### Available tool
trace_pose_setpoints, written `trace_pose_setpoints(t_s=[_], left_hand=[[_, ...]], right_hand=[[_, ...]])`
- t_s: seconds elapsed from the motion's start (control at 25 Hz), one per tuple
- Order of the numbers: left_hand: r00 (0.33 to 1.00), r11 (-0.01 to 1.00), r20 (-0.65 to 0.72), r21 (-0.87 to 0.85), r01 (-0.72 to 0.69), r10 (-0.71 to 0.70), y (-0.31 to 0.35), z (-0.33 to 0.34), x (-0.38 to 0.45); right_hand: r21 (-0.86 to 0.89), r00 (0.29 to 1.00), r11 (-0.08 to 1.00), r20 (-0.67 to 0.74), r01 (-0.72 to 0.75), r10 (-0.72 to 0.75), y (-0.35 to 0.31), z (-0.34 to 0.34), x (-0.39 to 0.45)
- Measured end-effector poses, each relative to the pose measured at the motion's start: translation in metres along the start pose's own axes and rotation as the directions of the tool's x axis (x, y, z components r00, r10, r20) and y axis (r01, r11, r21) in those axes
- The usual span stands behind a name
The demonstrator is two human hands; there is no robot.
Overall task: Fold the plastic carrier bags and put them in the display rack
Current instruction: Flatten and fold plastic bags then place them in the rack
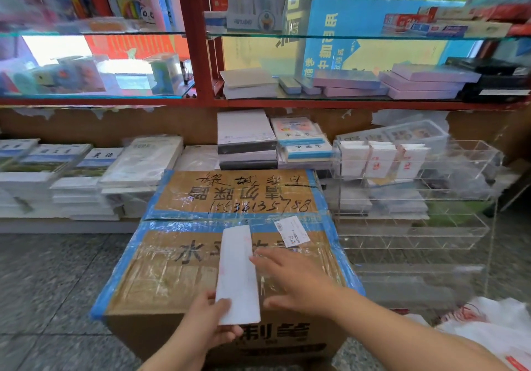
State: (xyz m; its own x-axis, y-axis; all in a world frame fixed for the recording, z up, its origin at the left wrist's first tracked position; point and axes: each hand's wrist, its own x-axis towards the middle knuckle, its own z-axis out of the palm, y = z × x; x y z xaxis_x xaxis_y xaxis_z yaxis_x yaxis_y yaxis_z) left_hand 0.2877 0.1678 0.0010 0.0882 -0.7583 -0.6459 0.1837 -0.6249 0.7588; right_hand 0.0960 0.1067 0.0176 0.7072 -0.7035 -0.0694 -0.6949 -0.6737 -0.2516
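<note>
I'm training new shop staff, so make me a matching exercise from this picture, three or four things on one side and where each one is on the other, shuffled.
Things:
1. folded bag strip
2. unfolded bags
3. acrylic rack
4. bundled bags

Places:
A. in the rack's top tier
B. on the taped cardboard box
C. right of the box
D. heaped at lower right

Pairs: 1-B, 2-D, 3-C, 4-A

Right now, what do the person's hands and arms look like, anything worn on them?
Both forearms are bare as far as the frame shows: no sleeves, gloves or watch in view. The left hand and right hand show no rings or bracelets that I can make out. Nails look short and unpainted, though motion blur softens fine detail.
</note>
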Motion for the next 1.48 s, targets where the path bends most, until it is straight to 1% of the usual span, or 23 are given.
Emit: trace_pose_setpoints(t_s=[0.16,0.24,0.28,0.32,0.36,0.4,0.44,0.48,0.56,0.6,0.68,0.76,0.84,0.88,1.0,1.12,1.2,1.24,1.28,1.36,1.4,1.44,1.48], left_hand=[[0.985,0.987,0.118,0.110,0.115,-0.128,-0.004,0.009,-0.017],[0.986,0.949,0.144,0.313,0.034,-0.083,-0.001,-0.001,-0.020],[0.991,0.865,0.127,0.493,-0.095,0.037,0.003,-0.010,-0.018],[0.969,0.675,0.114,0.699,-0.236,0.220,0.010,-0.021,-0.014],[0.903,0.375,0.189,0.862,-0.341,0.386,0.015,-0.031,-0.011],[0.842,0.143,0.292,0.909,-0.392,0.453,0.018,-0.039,-0.009],[0.794,0.006,0.407,0.889,-0.459,0.451,0.016,-0.045,-0.002],[0.766,-0.041,0.482,0.856,-0.516,0.426,0.013,-0.045,0.004],[0.705,-0.031,0.580,0.781,-0.624,0.408,0.002,-0.034,0.014],[0.683,0.034,0.567,0.758,-0.652,0.461,0.000,-0.026,0.017],[0.704,0.214,0.451,0.738,-0.639,0.548,0.000,-0.021,0.025],[0.736,0.304,0.365,0.739,-0.601,0.570,0.003,-0.021,0.033],[0.778,0.419,0.226,0.737,-0.530,0.586,0.008,-0.024,0.037],[0.771,0.461,0.192,0.706,-0.538,0.607,0.009,-0.024,0.038],[0.818,0.631,0.036,0.617,-0.470,0.574,0.017,-0.017,0.042],[0.823,0.581,-0.048,0.731,-0.358,0.567,0.021,-0.007,0.047],[0.811,0.508,-0.045,0.799,-0.322,0.583,0.025,-0.002,0.049],[0.805,0.463,-0.024,0.829,-0.315,0.592,0.025,-0.002,0.052],[0.805,0.420,0.001,0.853,-0.311,0.593,0.025,-0.001,0.053],[0.800,0.370,0.028,0.876,-0.308,0.599,0.027,0.001,0.054],[0.798,0.364,0.028,0.880,-0.306,0.602,0.027,0.002,0.054],[0.798,0.357,0.032,0.883,-0.304,0.601,0.025,0.002,0.054],[0.798,0.354,0.036,0.883,-0.307,0.601,0.025,0.002,0.056]], right_hand=[[-0.053,0.999,0.998,0.030,0.041,-0.040,-0.007,0.019,0.007],[-0.034,0.997,0.997,-0.003,0.074,-0.074,-0.009,0.024,0.009],[-0.030,0.997,0.996,-0.014,0.079,-0.079,-0.009,0.026,0.010],[-0.025,0.997,0.997,-0.031,0.077,-0.078,-0.010,0.028,0.010],[-0.015,0.996,0.997,-0.056,0.073,-0.074,-0.010,0.030,0.011],[-0.002,0.995,0.998,-0.078,0.069,-0.069,-0.011,0.032,0.011],[0.009,0.993,0.998,-0.096,0.064,-0.063,-0.011,0.034,0.012],[0.016,0.992,0.998,-0.112,0.060,-0.057,-0.012,0.034,0.013],[0.029,0.990,0.998,-0.130,0.059,-0.055,-0.013,0.035,0.015],[0.035,0.989,0.997,-0.135,0.070,-0.064,-0.013,0.037,0.017],[0.067,0.989,0.994,-0.126,0.086,-0.077,-0.012,0.039,0.022],[0.149,0.994,0.986,-0.099,0.068,-0.054,-0.013,0.041,0.027],[0.343,0.993,0.938,-0.085,-0.043,0.077,-0.017,0.037,0.031],[0.481,0.981,0.866,-0.062,-0.135,0.186,-0.021,0.033,0.033],[0.793,0.882,0.487,0.131,-0.367,0.452,-0.026,0.025,0.040],[0.864,0.780,0.114,0.377,-0.491,0.500,-0.028,0.022,0.046],[0.849,0.726,-0.023,0.466,-0.529,0.505,-0.029,0.021,0.045],[0.838,0.707,0.015,0.451,-0.546,0.544,-0.028,0.019,0.044],[0.814,0.695,0.138,0.378,-0.564,0.611,-0.026,0.016,0.042],[0.596,0.737,0.593,-0.003,-0.542,0.676,-0.017,0.009,0.039],[0.403,0.799,0.792,-0.202,-0.460,0.567,-0.014,0.008,0.038],[0.226,0.870,0.918,-0.310,-0.325,0.384,-0.011,0.010,0.039],[0.083,0.931,0.978,-0.299,-0.192,0.208,-0.010,0.014,0.042]])
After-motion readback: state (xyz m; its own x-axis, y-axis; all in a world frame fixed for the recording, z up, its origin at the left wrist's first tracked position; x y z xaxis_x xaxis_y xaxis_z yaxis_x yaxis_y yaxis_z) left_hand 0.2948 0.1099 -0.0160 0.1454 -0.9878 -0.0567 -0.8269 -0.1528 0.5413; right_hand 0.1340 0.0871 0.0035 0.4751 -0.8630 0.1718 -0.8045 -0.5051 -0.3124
